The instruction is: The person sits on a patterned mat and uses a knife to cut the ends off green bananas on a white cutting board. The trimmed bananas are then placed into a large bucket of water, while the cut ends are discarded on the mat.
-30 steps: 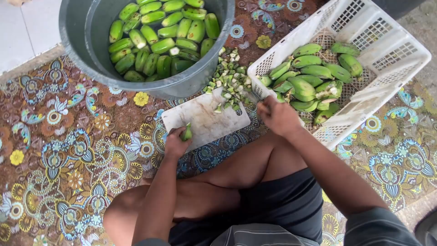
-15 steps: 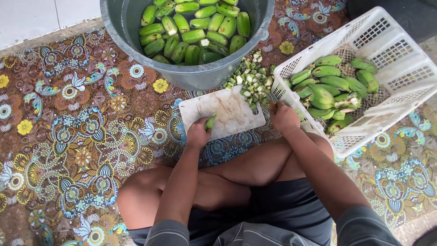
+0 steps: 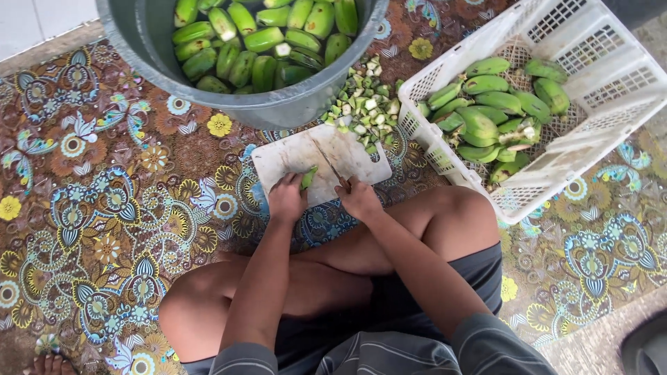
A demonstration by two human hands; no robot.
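Left hand (image 3: pixel 286 200) clamped on a green banana (image 3: pixel 308 178) lying on the white cutting board (image 3: pixel 292 156); right hand (image 3: pixel 358 199) closed around a knife (image 3: pixel 332 161), just apart. Best cut toward twelve o'clock, fingers tucked back.

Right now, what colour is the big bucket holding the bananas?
The bucket is grey, seen best in the head view.
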